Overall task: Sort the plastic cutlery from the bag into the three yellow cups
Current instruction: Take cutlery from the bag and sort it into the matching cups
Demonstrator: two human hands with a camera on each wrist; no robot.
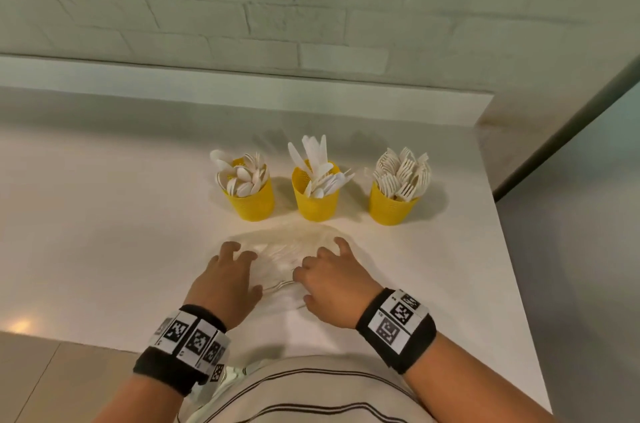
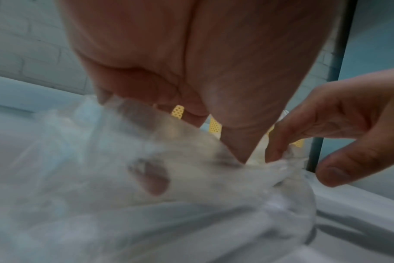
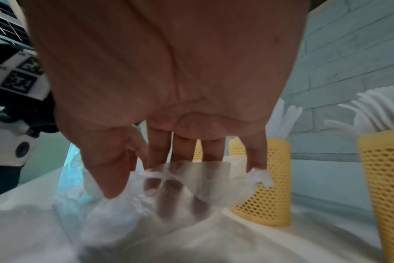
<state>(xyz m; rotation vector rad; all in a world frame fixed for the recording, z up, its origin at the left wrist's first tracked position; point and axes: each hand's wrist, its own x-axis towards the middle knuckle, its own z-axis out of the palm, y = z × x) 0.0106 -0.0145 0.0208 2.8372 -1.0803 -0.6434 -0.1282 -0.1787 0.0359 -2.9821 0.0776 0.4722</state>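
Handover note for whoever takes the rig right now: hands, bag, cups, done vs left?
Hands: left hand and right hand both grip the clear bag, which lies flat on the counter in front of the cups.
Cups: left cup holds spoons, middle cup knives, right cup forks.
Done: sorting looks complete; no cutlery visible in the bag.
Left: probably just confirm it is empty and set it aside.

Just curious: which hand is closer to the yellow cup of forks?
Right. The right hand grips the clear bag, front-left of the fork cup; the left hand lies farther left, nearer the spoon cup.
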